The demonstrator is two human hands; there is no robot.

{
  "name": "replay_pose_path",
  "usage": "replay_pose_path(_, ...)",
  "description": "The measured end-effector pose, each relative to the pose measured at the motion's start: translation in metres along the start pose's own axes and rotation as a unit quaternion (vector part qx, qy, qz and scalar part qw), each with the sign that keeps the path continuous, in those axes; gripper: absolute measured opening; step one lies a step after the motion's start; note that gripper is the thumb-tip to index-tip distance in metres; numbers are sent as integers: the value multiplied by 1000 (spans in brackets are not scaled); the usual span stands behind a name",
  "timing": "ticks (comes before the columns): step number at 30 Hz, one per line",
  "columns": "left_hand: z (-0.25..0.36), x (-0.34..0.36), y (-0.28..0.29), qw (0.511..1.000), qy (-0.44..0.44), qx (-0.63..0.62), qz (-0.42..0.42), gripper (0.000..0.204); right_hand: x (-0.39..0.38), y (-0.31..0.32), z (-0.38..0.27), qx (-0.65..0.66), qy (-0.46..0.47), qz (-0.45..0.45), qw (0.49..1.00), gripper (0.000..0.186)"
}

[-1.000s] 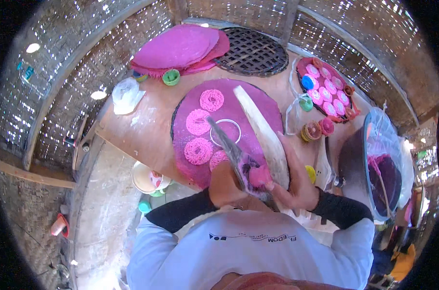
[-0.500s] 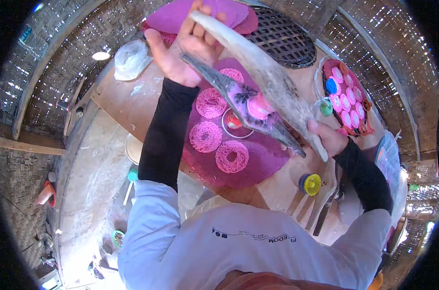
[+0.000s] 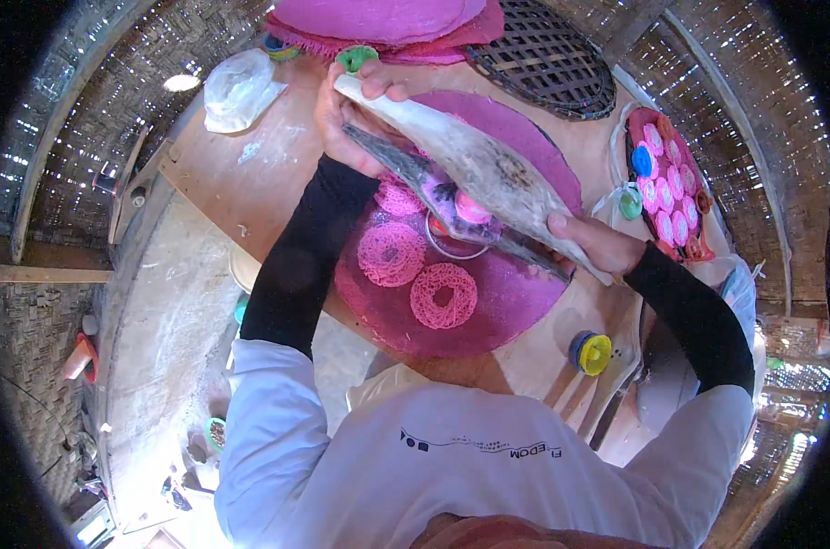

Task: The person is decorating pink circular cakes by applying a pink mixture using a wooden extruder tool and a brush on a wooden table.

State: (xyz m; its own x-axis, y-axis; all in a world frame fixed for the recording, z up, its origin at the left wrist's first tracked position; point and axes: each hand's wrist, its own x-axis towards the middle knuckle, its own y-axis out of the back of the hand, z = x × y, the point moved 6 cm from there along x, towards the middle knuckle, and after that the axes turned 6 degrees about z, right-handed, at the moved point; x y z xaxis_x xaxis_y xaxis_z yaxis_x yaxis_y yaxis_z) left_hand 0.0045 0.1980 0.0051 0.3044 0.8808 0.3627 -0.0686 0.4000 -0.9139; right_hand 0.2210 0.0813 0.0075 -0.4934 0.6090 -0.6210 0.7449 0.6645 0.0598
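Note:
A wooden hand press, made of a pale upper bar and a darker lower bar with a pink cylinder between them, is held over the table. My left hand wraps round its left ends, fingers curled over the pale bar. Round the right end, my right hand is closed, though the lower fingers are hidden. Beneath lies a round magenta mat bearing pink lacy noodle rounds. A metal ring with something red inside shows partly below the press.
Right of the mat stand yellow and blue ring moulds. Farther right, a tray holds several pink rounds. At the back are a black woven rack, stacked pink mats, a green ring and a white plastic bag.
My left fingers have closed over the pale bar, and the left ends of the two bars are nearer each other. The press has shifted slightly left. My right hand keeps its hold.

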Motion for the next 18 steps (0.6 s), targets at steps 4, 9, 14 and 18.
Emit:
replay_pose_path(4,-2,-3,4,1000,0,-17,26,27,-1,2,3,10,-26,1,1000,56)
replay_pose_path(9,-19,-11,22,997,-13,-18,75,25,-21,1,-9,18,-76,37,996,55)
replay_pose_path(14,-37,-6,34,990,-3,-54,133,23,-27,29,2,-57,-89,94,990,60)
replay_pose_path(18,-38,4,24,994,5,-70,83,21,-27,39,-1,-133,-70,124,981,62)
